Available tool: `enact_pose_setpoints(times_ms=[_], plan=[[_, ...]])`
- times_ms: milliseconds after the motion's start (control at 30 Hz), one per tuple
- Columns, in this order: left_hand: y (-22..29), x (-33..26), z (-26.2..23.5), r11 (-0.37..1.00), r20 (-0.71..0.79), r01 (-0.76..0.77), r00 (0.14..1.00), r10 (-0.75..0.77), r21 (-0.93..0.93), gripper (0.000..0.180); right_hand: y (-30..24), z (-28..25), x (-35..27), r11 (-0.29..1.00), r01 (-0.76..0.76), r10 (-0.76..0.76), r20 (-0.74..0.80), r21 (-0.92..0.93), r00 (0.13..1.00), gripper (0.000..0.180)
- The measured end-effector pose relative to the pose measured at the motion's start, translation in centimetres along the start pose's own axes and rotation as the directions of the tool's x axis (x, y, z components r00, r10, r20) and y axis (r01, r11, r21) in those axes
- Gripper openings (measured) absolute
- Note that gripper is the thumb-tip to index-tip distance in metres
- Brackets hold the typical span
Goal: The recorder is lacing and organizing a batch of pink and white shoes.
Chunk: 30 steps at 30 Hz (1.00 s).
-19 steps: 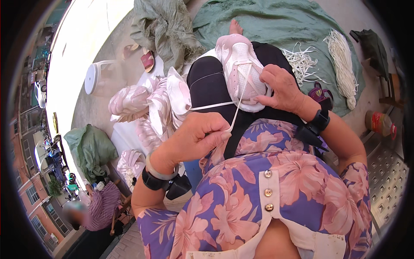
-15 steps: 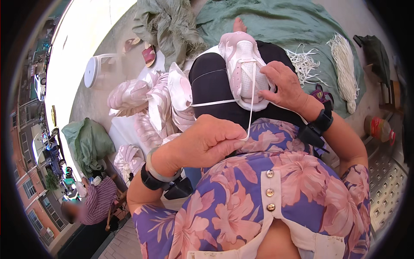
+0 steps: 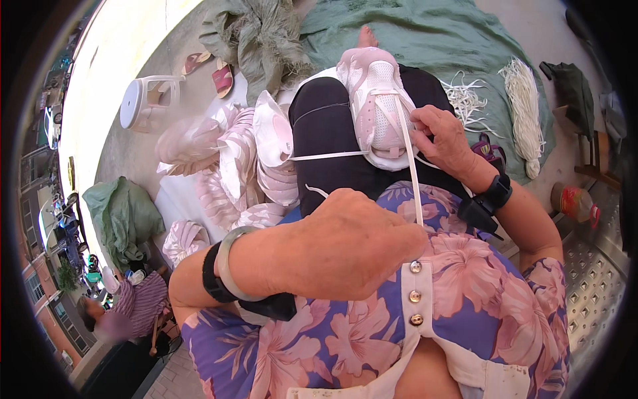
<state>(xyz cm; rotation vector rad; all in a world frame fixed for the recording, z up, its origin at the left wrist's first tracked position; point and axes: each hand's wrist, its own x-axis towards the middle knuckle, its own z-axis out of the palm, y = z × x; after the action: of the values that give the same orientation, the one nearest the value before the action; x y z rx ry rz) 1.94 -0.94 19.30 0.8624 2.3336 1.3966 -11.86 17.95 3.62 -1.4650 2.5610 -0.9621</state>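
1. The pink-and-white shoe [image 3: 375, 106] lies sole-down on the person's knee, at the far middle of the scene, toe pointing away.
2. The right hand [image 3: 444, 136] rests against the shoe's right side, fingers curled around the laced part and steadying it.
3. The left hand [image 3: 345, 243], near the body, is closed in a fist around the white lace [image 3: 411, 166], which runs taut from the shoe's eyelets down into that fist; a second strand runs off to the left across the knee.
4. The shoe looks light and soft in the upper, so it would probably squash if pinched; the firmer sole edge or heel seems the better hold.
5. The lace is flat, limp and thin, likely to slip, and is best gripped close to its end.
6. To the left sits a pile of like shoes [image 3: 232, 166]; at far right, a bundle of white laces [image 3: 525, 106] lies on a green cloth [image 3: 425, 26].
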Motion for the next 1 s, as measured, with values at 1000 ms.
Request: enact_pose_setpoints(times_ms=[1000], plan=[[4.0, -1.3, -3.0, 0.73, -0.233, 0.32, 0.947, -0.222, 0.604, 0.018, 3.3, -0.5, 1.3, 0.864, -0.238, 0.148, 0.228, 0.443, 0.962, 0.014]])
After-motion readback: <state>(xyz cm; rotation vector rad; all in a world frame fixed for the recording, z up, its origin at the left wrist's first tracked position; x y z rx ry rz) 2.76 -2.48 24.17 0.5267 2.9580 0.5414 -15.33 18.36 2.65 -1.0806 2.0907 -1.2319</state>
